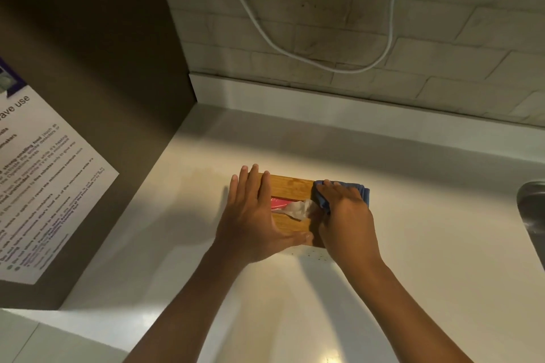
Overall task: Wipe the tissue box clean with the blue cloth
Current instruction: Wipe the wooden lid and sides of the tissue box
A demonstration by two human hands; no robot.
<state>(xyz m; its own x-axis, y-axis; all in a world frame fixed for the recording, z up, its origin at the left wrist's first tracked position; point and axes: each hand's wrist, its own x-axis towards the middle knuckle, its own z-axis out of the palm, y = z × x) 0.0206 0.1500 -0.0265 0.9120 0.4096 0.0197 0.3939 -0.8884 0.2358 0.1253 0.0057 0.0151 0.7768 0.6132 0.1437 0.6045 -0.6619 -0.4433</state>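
Head view: tissue box (290,183) flat, long axis left-right.

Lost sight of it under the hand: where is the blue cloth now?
Head view, centre-right: the blue cloth lies on the right end of the wooden tissue box, pressed under the right hand.

Head view: one wide-angle camera, worn on the head, looked steeply down and forward over the white counter (413,215) toward the tiled wall (442,38); close range, both forearms within frame.
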